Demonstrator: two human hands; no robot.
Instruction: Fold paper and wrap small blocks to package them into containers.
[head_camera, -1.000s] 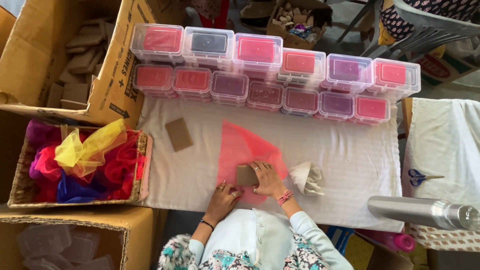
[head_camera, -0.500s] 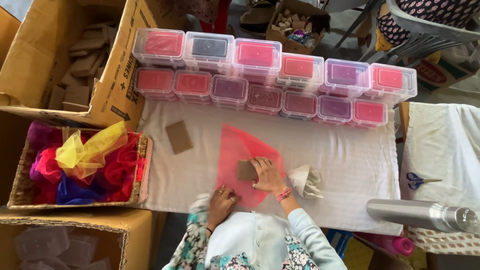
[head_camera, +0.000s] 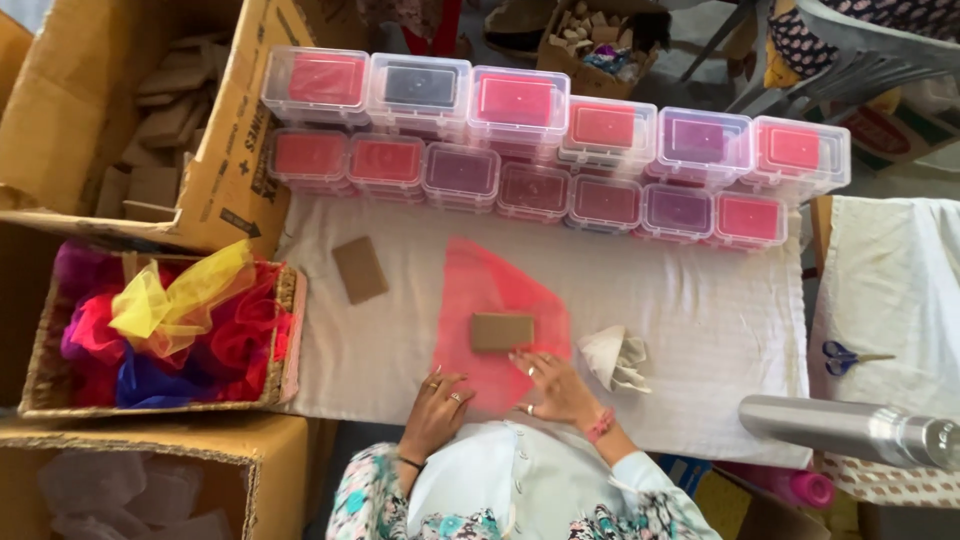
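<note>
Along the near edge of the white cloth-covered table (head_camera: 350, 350): hands at a sheer pink net square (head_camera: 490, 290).
Left hand (head_camera: 437, 405) fingers loosely curled, grasping nothing, tips on the net's near edge; flat brown cardboard rectangle (head_camera: 502, 331) lies centred on the net, unwrapped; right hand (head_camera: 555, 385) fingers spread flat, pressing net beside card. Folding not begun.

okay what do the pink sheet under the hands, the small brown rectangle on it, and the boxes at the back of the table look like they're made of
Pink sheet: looks like thin sheer netting, matte; the white cloth shows faintly through it.
Brown rectangle: probably cardboard, flat, dull brown, stiff straight edges.
Boxes: clear glossy plastic; their coloured contents show through the lids and walls.
The left hand and right hand rest on the sheet's near edge.
</note>
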